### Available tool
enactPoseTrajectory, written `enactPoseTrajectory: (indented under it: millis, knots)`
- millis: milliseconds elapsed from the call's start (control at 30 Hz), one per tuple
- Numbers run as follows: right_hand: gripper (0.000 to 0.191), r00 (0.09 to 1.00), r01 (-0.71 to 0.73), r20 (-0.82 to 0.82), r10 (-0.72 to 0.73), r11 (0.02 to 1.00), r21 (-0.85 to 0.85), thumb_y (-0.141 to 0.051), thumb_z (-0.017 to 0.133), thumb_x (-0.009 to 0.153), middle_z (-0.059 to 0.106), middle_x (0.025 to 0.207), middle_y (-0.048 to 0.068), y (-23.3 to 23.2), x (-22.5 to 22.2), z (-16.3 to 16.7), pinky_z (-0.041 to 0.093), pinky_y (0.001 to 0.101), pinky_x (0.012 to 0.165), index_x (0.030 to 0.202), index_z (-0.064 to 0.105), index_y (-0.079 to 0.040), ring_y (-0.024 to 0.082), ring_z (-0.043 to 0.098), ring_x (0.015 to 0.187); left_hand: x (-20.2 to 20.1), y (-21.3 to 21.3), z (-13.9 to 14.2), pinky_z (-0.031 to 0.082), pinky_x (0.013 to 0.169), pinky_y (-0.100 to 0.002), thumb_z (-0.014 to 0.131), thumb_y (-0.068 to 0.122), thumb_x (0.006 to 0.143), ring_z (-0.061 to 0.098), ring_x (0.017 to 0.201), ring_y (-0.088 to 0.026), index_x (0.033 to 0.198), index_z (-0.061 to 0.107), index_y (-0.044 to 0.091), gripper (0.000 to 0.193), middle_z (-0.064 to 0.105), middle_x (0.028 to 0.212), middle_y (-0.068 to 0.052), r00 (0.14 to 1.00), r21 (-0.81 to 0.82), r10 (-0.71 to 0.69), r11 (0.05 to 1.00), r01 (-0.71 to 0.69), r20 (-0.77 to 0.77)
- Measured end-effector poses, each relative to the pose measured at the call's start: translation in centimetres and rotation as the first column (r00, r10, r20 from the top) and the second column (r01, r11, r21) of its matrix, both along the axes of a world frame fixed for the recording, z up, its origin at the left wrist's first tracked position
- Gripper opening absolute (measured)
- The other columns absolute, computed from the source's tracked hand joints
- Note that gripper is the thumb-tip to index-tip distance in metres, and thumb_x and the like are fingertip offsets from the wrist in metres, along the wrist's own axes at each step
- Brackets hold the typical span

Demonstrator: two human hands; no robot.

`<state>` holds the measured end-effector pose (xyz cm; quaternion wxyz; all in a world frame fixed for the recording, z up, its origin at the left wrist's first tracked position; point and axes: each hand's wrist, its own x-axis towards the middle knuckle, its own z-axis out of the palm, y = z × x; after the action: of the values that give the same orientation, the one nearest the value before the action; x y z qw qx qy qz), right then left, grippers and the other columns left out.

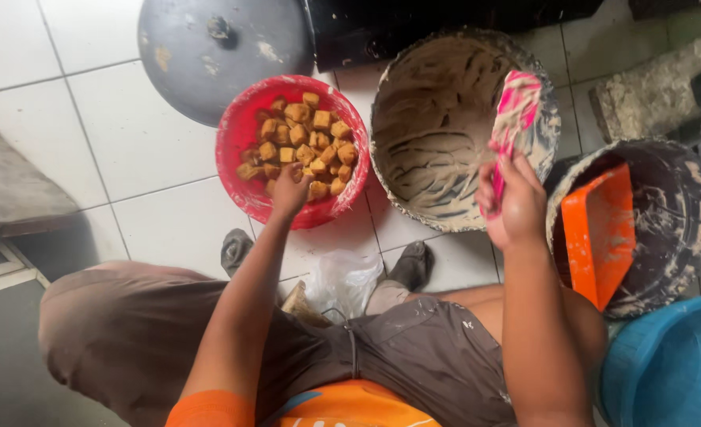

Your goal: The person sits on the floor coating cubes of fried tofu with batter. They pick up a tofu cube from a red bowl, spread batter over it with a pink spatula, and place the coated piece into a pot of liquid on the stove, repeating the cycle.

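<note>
My left hand (289, 190) reaches into the red bowl (244, 178) on the floor, fingers curled down over the fried cubes (307, 142) at its near edge; whether one is pinched I cannot tell. I judge the cubes light, soft under a crust and probably greasy, so I'd take one gently by two opposite faces. My right hand (513, 202) is closed round the handle of a pink spatula (515, 107), smeared with batter, held above the batter-coated basin (445, 126) beside the bowl.
</note>
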<state>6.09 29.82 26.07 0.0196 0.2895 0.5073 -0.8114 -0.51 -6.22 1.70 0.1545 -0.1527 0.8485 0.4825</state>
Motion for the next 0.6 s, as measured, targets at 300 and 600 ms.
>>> enactPoseTrajectory:
  millis: [300, 600]
  knots:
    - [0.022, 0.831, -0.536, 0.514, 0.211, 0.061, 0.842, -0.011, 0.064, 0.09, 0.078, 0.092, 0.016, 4.8, -1.2, -20.2, 0.055, 0.0444, 0.079, 0.109, 0.073, -0.009, 0.031, 0.072, 0.084, 2.5, -4.7, -1.8, 0.05, 0.098, -0.051, 0.072, 0.038, 0.089, 0.06, 0.119, -0.038, 0.122, 0.065, 0.009, 0.045, 0.064, 0.126, -0.017, 0.928, -0.431, -0.349, 0.823, 0.37, 0.131]
    - [0.031, 0.67, -0.674, 0.614, 0.418, -0.003, 0.738, -0.01, 0.06, 0.092, 0.069, 0.101, 0.027, -1.4, -4.2, -22.6, 0.052, 0.053, 0.084, 0.121, 0.073, -0.014, 0.048, 0.066, 0.095, 3.1, -4.3, -3.6, 0.051, 0.095, -0.048, 0.073, 0.015, 0.079, 0.056, 0.118, -0.033, 0.116, 0.067, 0.013, 0.038, 0.061, 0.124, -0.01, 0.946, -0.526, -0.32, 0.813, 0.251, -0.042]
